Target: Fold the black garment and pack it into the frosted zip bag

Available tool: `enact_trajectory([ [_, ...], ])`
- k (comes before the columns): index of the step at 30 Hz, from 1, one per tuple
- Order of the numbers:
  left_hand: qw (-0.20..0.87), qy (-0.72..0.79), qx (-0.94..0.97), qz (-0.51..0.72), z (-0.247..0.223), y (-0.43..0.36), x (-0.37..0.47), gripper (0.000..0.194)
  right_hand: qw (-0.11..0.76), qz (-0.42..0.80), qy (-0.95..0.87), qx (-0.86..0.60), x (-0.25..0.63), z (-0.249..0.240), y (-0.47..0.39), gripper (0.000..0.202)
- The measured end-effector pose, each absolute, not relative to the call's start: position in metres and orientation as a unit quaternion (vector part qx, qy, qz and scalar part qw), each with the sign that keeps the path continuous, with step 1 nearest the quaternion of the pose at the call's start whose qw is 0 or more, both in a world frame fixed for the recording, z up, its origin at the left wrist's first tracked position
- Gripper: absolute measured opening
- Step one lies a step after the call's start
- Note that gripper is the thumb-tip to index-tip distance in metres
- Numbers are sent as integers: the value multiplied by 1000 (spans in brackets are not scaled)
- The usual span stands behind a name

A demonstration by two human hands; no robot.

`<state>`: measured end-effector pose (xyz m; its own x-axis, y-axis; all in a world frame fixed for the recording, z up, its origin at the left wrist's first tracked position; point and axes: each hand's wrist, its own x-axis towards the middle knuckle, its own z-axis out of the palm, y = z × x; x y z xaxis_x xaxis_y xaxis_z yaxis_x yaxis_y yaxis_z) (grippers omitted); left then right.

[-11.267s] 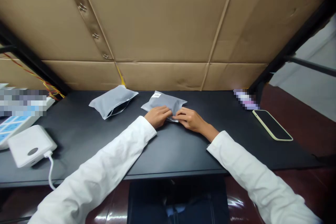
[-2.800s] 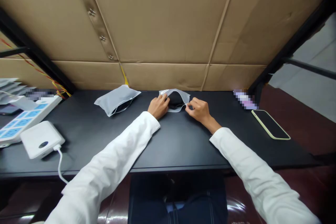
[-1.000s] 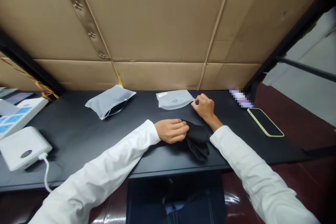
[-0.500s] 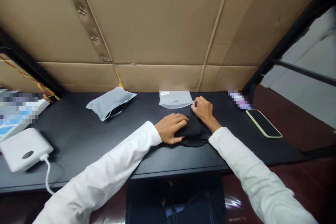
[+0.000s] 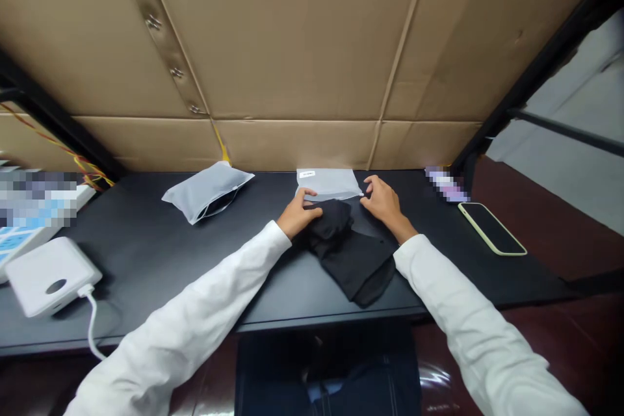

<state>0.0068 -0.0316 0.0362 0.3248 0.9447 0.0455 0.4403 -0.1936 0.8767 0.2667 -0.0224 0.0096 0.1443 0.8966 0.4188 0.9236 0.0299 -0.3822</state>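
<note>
My left hand (image 5: 298, 213) is at the upper left edge of a piece of folded black cloth (image 5: 358, 257), with its thumb and fingers curled on the fabric. Its fingertips reach the front edge of a frosted zip bag (image 5: 331, 181) that lies flat and bears a small white label. My right hand (image 5: 383, 203) is beside the bag's right front corner, thumb and fingertips apart around the small slider there. The cloth spreads in loose layers from the bag toward the table's front edge.
A fuller frosted bag (image 5: 207, 188) with a gaping mouth lies on the black table (image 5: 195, 279) to the left. A white device with a cable (image 5: 53, 276) stands at the near left. A phone (image 5: 492, 229) lies on the right. Cardboard (image 5: 292, 45) lines the back.
My left hand has moved up and left to the bag's front edge. The black cloth has opened out and shifted, one end toward the bag. My right fingers have spread at the bag's corner.
</note>
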Motion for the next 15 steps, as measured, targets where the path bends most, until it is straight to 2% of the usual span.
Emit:
enact_trajectory([
  [3,325,456,780,278,31,-21,-4,48,294,-8,-649,-702,274,8,-21,41],
  [7,158,299,897,286,33,-26,-9,49,284,13,-637,-716,283,8,-19,35],
  [9,98,255,930,244,34,-32,-7,51,273,38,-640,-718,289,12,-19,27],
  [12,38,270,942,195,34,-40,-2,68,236,93,-670,-698,297,21,-23,9],
  [15,32,356,916,184,36,-45,3,50,198,181,-714,-646,303,34,-31,29],
])
